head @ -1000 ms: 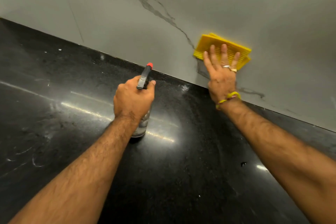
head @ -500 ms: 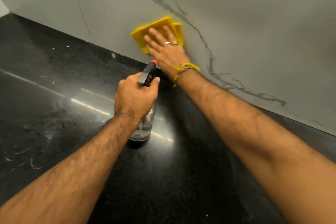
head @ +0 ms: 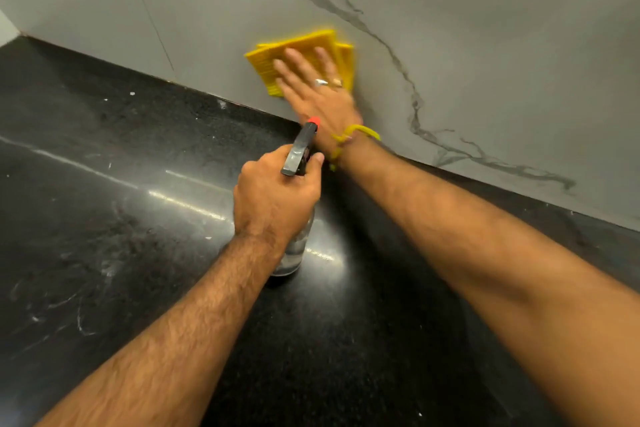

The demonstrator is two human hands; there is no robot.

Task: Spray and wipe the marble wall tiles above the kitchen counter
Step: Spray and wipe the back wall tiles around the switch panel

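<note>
Cloth (head: 304,54), yellow and folded, lies flat against the marble wall tiles (head: 485,45) low down, just above the seam with the black counter (head: 121,218), and the right hand (head: 318,94) presses it there with straight, spread fingers, palm to the wall. From that hand the unwiped stone lies in every direction along the wall plane; the dark vein runs to its right and slants down toward the counter, so a sweep rightward would cross it. The cloth's long edge looks roughly parallel to the counter line, though blur at its right side makes that uncertain. Left hand (head: 277,198) sits nearer the camera, fingers curled round the neck of the spray bottle (head: 294,246), which stands upright on the counter, its red-tipped nozzle pointing toward the wall and close beside the right wrist. For wiping, the right hand is plainly the nearer; for spraying, the left already has the bottle, and the right forearm crosses close to its line of fire
</note>
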